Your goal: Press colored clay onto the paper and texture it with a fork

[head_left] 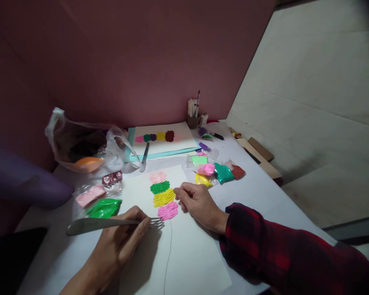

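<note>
My left hand [126,235] grips a metal fork [90,224], its tines at the lower edge of a bright pink clay patch [167,210]. Above that patch, yellow [164,198], green [160,187] and pale pink [158,177] clay patches run up a white paper sheet [197,262] in a column. The patches have ridged surfaces. A thin drawn line curves down from the pink one. Beside the yellow patch rests my right hand [199,205], its fingers curled and thumb against the index finger; whether anything is inside I cannot make out.
Clay packets [224,173] in several colours lie at right; a green packet [104,208] and others lie at left. A plastic bag [76,143] stands behind them. Farther back are a second sheet with clay patches [184,135], a pen [144,157] and a brush cup [193,121].
</note>
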{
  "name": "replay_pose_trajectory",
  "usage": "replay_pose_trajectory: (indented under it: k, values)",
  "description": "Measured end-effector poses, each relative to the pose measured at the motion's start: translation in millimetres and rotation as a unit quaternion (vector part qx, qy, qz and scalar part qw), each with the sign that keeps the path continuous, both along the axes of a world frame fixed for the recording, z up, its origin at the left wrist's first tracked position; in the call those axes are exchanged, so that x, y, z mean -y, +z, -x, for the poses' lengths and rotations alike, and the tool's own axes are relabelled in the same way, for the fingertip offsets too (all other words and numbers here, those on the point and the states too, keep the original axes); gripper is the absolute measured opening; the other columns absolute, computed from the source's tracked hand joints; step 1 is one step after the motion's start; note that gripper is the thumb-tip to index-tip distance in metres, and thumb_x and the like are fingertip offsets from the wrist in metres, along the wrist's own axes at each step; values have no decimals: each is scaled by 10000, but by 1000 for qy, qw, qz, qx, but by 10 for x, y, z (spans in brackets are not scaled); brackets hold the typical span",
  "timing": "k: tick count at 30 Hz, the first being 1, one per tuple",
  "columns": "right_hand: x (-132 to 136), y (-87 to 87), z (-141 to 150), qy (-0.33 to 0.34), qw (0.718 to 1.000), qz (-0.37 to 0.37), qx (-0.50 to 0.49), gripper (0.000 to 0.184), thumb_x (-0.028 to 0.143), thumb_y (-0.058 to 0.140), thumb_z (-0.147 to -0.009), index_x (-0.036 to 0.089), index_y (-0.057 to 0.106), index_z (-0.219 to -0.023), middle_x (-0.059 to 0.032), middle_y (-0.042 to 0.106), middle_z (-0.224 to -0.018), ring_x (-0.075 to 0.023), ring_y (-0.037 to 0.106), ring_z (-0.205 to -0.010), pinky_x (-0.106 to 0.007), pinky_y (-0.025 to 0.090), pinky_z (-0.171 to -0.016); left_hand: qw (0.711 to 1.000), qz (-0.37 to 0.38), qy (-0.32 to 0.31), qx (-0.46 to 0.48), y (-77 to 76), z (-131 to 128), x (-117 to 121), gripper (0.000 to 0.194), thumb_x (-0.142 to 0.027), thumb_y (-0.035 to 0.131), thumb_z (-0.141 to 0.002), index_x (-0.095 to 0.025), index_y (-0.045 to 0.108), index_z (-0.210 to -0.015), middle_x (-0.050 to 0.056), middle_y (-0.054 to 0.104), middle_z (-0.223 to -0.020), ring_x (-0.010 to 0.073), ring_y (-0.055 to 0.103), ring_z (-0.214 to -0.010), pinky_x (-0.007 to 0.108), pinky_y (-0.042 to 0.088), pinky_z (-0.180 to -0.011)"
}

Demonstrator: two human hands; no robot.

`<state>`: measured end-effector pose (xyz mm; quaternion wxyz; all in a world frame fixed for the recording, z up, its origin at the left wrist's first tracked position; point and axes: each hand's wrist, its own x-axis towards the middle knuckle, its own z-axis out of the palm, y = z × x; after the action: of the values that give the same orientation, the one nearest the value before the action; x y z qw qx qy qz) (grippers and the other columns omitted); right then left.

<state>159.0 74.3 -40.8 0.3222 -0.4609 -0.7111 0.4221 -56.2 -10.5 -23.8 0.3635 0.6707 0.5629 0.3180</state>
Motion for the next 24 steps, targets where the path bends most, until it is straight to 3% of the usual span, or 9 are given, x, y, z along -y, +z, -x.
replay_pose_trajectory:
  k: [5, 11, 24]
  values:
    - [5, 11, 5, 0, 1000, 2, -1, 366, 354, 483, -953, 173, 536, -639, 27, 524, -494, -95, 508, -487, -228, 362, -509, 1000, 11, 0, -17, 48, -1, -3, 312, -431, 456, -927, -213, 523, -714, -51, 398, -587, 104, 394, -494, 225, 303, -433]
    - [5, 1, -2, 1, 1000, 4, -4, 353, 359, 481, -954, 173, 554, -663, 28, 524, -496, -97, 512, -487, -229, 368, -508, 999, -29, 10, -38, 102, -1, -37, 349, -441, 456, -916, -208, 525, -666, -31, 435, -588, 117, 411, -513, 229, 324, -441]
    - [3, -13, -2, -2, 1000, 1, -6, 358, 363, 483, -954, 173, 558, -660, 30, 527, -498, -97, 511, -491, -229, 360, -510, 1000, 4, 6, -15, 65, -4, -11, 322, -435, 473, -916, -207, 528, -695, -46, 415, -572, 101, 411, -477, 219, 315, -421]
